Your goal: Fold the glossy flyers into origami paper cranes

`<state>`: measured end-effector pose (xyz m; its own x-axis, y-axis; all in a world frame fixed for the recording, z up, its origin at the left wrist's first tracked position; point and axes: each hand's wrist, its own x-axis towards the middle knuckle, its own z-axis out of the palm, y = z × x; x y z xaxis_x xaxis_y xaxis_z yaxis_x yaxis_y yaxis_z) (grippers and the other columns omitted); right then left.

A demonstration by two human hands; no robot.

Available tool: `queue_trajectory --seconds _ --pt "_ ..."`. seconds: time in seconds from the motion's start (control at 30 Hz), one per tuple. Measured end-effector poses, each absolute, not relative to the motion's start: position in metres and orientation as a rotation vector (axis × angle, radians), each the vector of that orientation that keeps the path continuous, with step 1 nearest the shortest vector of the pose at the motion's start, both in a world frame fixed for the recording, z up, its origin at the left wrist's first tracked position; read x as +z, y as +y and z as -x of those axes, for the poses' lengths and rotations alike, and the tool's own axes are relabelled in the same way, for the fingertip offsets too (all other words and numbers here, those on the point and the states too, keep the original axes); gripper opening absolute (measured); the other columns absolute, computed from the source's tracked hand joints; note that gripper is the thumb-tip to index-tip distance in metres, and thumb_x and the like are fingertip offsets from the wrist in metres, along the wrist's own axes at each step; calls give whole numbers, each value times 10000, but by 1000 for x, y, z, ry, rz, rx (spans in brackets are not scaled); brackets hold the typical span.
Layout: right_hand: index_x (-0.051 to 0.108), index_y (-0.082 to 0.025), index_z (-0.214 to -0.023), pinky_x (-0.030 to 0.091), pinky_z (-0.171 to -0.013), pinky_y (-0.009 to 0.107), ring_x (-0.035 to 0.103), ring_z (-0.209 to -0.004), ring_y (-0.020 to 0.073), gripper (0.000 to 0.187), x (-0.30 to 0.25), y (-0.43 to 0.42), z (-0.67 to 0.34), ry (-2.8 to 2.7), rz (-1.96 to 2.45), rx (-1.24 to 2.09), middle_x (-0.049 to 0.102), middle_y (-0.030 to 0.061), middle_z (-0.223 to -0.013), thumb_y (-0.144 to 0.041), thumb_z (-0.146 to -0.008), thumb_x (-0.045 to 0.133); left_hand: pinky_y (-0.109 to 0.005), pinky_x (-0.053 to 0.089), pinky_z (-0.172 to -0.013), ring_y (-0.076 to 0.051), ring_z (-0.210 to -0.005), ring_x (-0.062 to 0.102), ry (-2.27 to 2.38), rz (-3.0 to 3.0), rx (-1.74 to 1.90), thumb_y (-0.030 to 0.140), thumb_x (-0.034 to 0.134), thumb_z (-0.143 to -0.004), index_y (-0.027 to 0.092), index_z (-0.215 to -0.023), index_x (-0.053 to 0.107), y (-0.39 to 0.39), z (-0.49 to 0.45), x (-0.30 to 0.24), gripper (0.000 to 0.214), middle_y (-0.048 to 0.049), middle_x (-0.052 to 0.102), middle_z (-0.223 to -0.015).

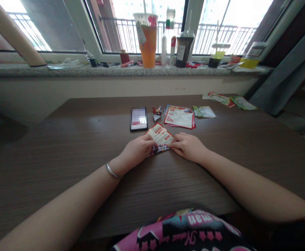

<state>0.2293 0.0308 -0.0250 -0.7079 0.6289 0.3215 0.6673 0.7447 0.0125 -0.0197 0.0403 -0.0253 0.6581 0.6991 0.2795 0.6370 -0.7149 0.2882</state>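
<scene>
A red and white printed paper sheet lies partly folded on the brown wooden table. My left hand presses its left edge with curled fingers; a silver bangle sits on that wrist. My right hand pinches the sheet's right corner, fingers pressed together. Both hands meet over the folded lower edge.
A phone lies just behind the sheet, beside a small folded paper shape, a stack of flyers and more leaflets further right. Drink cups and bottles crowd the windowsill. A cardboard tube leans at far left.
</scene>
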Motion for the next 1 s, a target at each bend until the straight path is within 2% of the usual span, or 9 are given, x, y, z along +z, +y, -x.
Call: queue_trajectory --seconds 0.4,0.63,0.8,1.0 --pt "720 -280 -1054 426 -722 301 548 -825 180 249 -27 32 -230 -2632 1013 -147 647 55 -913 -310 -937 503 -392 476 -935 -207 -934 585 930 -2918 512 109 520 -861 156 -899 678 34 18 -14 169 -88 650 -935" --pt "721 -275 -1065 442 -754 312 553 -854 187 251 -27 32 -230 -2626 1005 -107 651 60 -931 -304 -933 510 -398 461 -945 -198 -989 578 791 -2900 500 118 451 -909 212 -1066 661 32 16 -17 279 -71 658 -1021" --pt "722 -274 -1064 450 -753 316 555 -850 189 253 -27 32 -230 -2629 1005 -96 650 61 -932 -309 -933 509 -377 472 -913 -193 -995 572 839 -2846 441 83 411 -910 235 -1112 661 31 13 -19 356 -71 648 -1043" --pt "726 -261 -1055 454 -765 316 561 -854 186 241 -26 32 -230 -2624 980 -83 652 70 -924 -284 -925 524 -415 454 -950 -219 -1020 532 844 -2896 384 111 428 -912 224 -1143 644 27 10 -16 337 -85 626 -1057"
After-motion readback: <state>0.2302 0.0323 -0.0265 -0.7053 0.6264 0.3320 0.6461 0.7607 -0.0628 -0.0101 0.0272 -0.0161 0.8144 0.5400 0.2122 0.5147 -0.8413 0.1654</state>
